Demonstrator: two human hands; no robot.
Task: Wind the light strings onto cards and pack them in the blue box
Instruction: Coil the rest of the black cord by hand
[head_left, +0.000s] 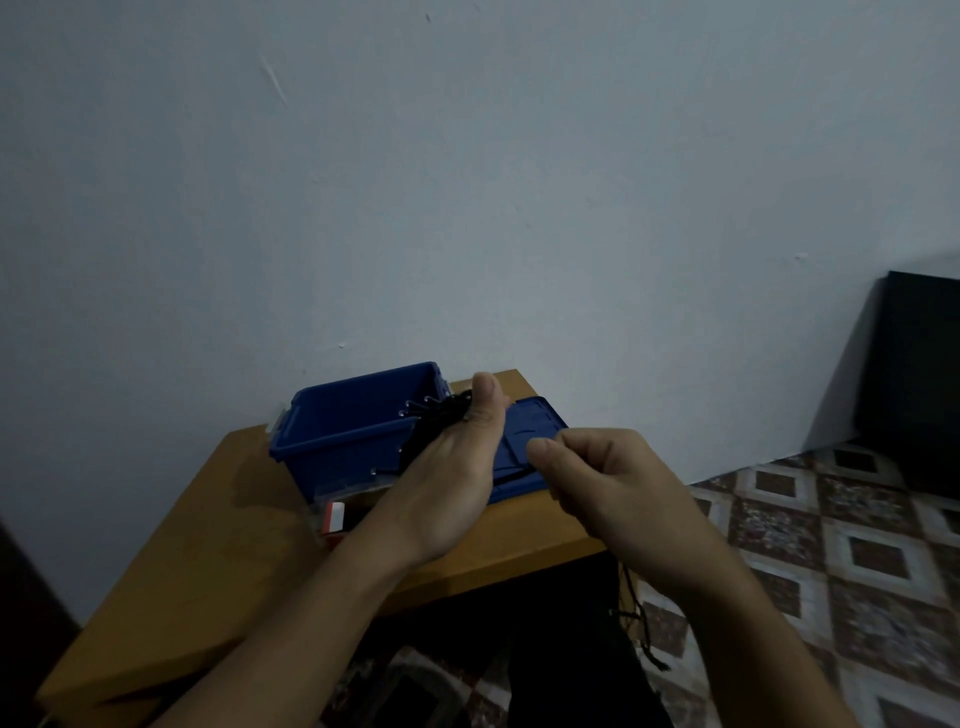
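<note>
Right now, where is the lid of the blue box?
In the head view, the lid lies flat on the wooden table, just right of the blue box, behind the left hand.

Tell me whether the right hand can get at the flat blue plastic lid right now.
Probably yes: the right hand is right beside the flat blue plastic lid with nothing between, though it pinches the black light string.

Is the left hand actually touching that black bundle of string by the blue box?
Touching. The head view shows the left hand gripping the bunched black light string, thumb pressed over it, with no gap between them.
</note>
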